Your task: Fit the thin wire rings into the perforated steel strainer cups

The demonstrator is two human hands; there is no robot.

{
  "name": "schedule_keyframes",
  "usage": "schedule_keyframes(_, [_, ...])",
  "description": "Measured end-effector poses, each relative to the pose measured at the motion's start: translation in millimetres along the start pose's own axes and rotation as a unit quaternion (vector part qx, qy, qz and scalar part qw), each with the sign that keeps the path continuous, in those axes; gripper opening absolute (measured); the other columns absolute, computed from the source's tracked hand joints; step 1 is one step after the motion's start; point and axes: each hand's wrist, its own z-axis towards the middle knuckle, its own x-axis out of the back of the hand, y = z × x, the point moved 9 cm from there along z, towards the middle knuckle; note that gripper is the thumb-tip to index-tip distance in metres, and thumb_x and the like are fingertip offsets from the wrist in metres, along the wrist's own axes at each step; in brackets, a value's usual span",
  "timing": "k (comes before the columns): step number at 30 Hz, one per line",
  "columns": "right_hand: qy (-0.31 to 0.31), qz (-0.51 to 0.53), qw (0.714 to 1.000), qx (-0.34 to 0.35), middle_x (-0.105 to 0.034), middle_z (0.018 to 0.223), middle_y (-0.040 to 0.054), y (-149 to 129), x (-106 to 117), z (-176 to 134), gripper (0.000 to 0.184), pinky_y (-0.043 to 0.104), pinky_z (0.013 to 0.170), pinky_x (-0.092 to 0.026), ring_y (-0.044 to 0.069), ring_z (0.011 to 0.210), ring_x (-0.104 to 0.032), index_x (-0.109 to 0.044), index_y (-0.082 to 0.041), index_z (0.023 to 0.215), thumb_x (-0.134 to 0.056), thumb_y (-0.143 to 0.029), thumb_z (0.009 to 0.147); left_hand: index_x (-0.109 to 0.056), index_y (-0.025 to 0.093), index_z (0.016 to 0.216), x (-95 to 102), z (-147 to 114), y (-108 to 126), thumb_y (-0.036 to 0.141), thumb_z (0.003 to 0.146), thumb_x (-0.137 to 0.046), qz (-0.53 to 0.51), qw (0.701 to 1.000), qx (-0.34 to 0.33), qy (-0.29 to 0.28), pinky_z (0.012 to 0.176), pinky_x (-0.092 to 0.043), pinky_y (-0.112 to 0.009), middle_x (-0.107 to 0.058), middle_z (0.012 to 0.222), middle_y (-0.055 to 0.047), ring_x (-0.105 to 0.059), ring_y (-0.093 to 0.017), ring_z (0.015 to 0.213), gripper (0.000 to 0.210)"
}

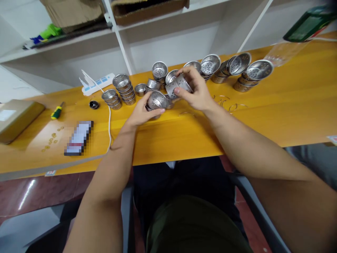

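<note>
My left hand (pixel 143 112) is wrapped round a perforated metal cup (pixel 158 100), its open top tilted up toward me. Just right of it, my right hand (pixel 196 86) grips another perforated metal cup (pixel 175 87) tipped on its side, thumb on the near wall and fingers over the top. Behind and around both hands stand more perforated cups, some in stacks: a tall stack (pixel 125 89) and a shorter stack (pixel 112 99) on the left, and wider stacks (pixel 254 75) on the right. My fingers hide parts of the held cups.
A white power strip (pixel 98 84), a black round object (pixel 94 104), a screwdriver (pixel 57 111), a blurred-out phone (pixel 79 137), small yellow rings (pixel 54 135) and a cardboard box (pixel 19 117) occupy the left. Thin wire loops (pixel 233 106) lie right. A bottle (pixel 302 30) and shelving (pixel 171 42) are behind.
</note>
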Motion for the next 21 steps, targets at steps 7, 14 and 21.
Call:
schedule_keyframes(7, [-0.164,-0.154,0.97,-0.091,-0.085,0.162,0.0204,42,23,-14,0.118,0.077,0.131,-0.064,0.059,0.152,-0.078,-0.069,-0.03,0.176,-0.093,-0.11,0.092,-0.076,0.024,0.162,17.8,-4,-12,0.071,0.08,-0.117,0.054,0.998,0.008,-0.036,0.142,-0.066,-0.07,-0.086,0.164,-0.018,-0.083,-0.046,0.157,0.103])
schedule_keyframes(14, [-0.106,-0.171,0.975,-0.095,-0.08,0.175,0.0243,43,15,-9,0.11,0.078,0.135,-0.063,0.059,0.157,-0.077,-0.064,-0.029,0.182,-0.091,-0.099,0.102,-0.076,0.025,0.156,22.3,-6,-32,0.07,0.069,-0.122,0.0,0.998,0.056,-0.016,0.139,-0.067,-0.071,-0.087,0.156,-0.017,-0.084,-0.043,0.15,0.108])
schedule_keyframes(21, [-0.066,-0.194,0.975,-0.086,-0.077,0.177,0.0209,-17,25,-9,0.077,0.072,0.14,-0.057,0.055,0.16,-0.072,-0.059,-0.029,0.187,-0.077,-0.061,0.12,-0.066,0.032,0.155,37.7,1,-43,0.096,0.067,-0.117,0.003,0.998,-0.018,0.067,0.14,-0.067,-0.065,-0.081,0.159,-0.015,-0.083,-0.039,0.154,0.12])
